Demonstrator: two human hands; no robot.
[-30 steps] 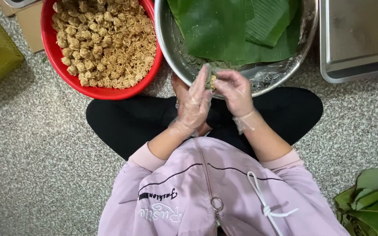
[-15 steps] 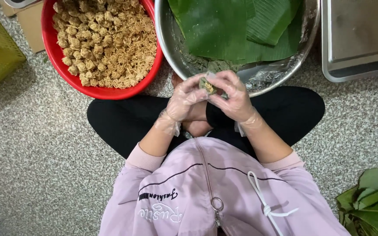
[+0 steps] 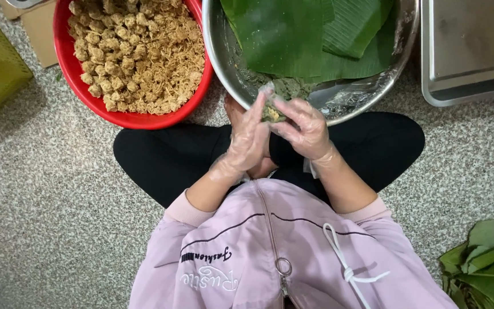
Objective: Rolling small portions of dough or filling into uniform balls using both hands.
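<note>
red basin at 11 o'clock: heaped brown shredded lumps | steel bowl at 12: green leaves | left hand, right hand gloved, closed together on small filling lump at bowl's near rim | steel tray at 1

You get bright, even overhead light; soft shadows fall beneath your hands. Glare streaks the steel bowl just beyond them. Focus stays sharp.

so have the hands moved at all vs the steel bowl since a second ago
No, barely. Both the left hand and right hand stay pressed around the small lump at the near rim of the steel bowl; only the fingers have shifted.
</note>
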